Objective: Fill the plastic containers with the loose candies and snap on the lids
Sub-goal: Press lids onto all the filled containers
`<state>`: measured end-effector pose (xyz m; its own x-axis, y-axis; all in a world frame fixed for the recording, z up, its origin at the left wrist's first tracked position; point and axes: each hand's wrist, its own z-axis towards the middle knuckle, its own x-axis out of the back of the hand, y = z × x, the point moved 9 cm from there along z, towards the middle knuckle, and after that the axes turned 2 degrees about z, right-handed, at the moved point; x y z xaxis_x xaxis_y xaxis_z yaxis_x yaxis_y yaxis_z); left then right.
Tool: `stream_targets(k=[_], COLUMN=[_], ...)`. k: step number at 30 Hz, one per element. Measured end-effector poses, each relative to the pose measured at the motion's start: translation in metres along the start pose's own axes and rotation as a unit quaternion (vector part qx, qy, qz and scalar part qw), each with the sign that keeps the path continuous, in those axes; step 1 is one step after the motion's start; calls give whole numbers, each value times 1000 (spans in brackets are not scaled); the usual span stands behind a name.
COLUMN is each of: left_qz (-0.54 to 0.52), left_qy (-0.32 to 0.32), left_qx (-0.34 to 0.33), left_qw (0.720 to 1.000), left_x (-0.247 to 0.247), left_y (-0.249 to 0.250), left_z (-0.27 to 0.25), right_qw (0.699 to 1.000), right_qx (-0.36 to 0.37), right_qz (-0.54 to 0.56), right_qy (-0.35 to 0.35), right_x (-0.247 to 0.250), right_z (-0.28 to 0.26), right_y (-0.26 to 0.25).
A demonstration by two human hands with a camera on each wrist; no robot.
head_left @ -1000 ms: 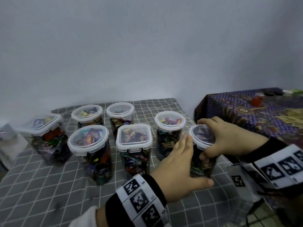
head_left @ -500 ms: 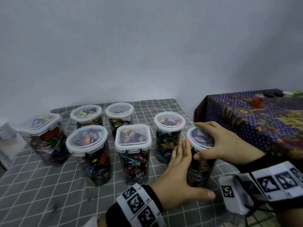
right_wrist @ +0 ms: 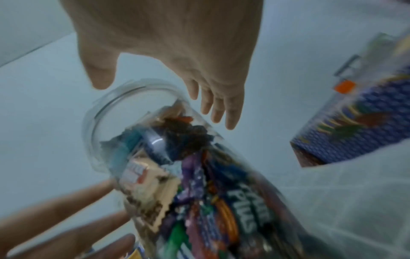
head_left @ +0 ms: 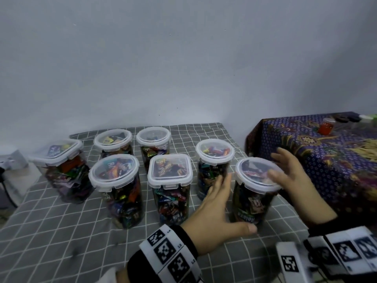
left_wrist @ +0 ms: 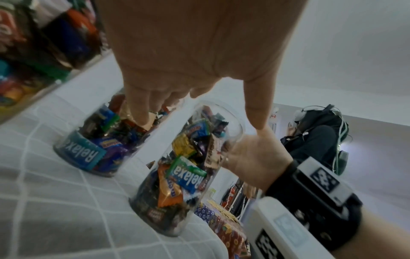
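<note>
Clear plastic jars packed with bright wrapped candies stand in two loose rows on a grey checked cloth (head_left: 51, 231), every one with a lid on top. The nearest jar (head_left: 253, 203) sits at the right end of the front row, close to the table's right edge, upright, with a round see-through lid (head_left: 257, 174) over its mouth.

The person's left hand (head_left: 214, 213) is spread flat, fingers straight and together, beside the jar's left wall with the thumb reaching across the front near its base; from the left wrist view I can't tell if the palm actually touches the plastic. The right hand (head_left: 293, 176) hovers over the lid's right rim with fingers loosely spread and relaxed, holding nothing; the right wrist view shows a gap between the fingertips and the lid.

Just behind and to the left stands another round jar (head_left: 213, 170), and next along the front row a square-lidded jar (head_left: 170, 186). To the right is a second table under a purple patterned cloth (head_left: 330, 160), with a small red pot (head_left: 326, 128) on it.
</note>
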<state>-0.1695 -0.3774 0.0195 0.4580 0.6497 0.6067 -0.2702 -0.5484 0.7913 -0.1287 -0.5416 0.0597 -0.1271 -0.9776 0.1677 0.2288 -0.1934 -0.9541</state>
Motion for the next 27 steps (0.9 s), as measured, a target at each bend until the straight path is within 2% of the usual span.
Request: stream_targets(k=[2,5,12,16,19,23,27], left_qz=[-22,-34,-8,-5,-16,-44,-107], left_qy=[15,18,-16,-9,5,48,140], left_qx=[6,11,-13,-6,-10,-30,-82], left_qw=[1000,999,1000,1000,1000,997,981], left_x=[6,9,-4,-4,2,25,72], left_y=[-6,-10,6,5,6,14,29], left_z=[0,-2,-8,-15,-25,-44,-74], right_qw=[994,992,1000,997,994,994,993], right_qx=[-42,-76,9,57,65,50,44], right_qz=[87,97,-9,-26,-28,-56,-94], right_qy=[48,40,-6,51,80,82,53], right_x=[12,14,-15,-15,-14,-10,-7], right_z=[-3,-11,-28,-32,-35,-31,-25], right_y=[15,22,7,6,8,8,-4])
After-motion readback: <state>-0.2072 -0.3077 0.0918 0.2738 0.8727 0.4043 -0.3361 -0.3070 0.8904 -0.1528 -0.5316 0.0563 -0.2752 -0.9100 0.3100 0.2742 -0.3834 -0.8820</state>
